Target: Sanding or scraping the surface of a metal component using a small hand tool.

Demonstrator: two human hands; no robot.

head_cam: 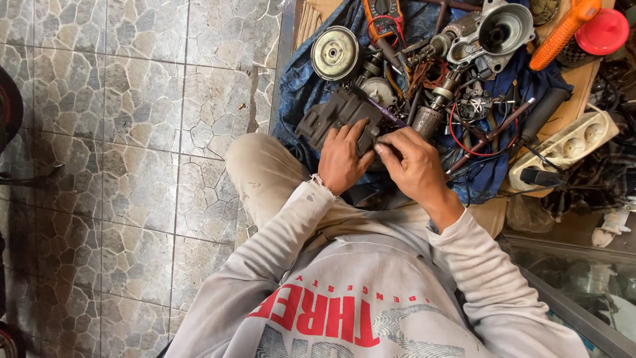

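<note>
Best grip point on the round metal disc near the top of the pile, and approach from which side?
Probably the rim of the round metal disc, taken from above and its left: it lies face up, and the tile side is free while motor parts crowd its right.

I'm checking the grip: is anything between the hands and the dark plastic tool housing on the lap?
Nothing visible. The left hand rests flat on the dark grey plastic tool housing, and the right hand touches its near end; no wire or part lies between.
</note>
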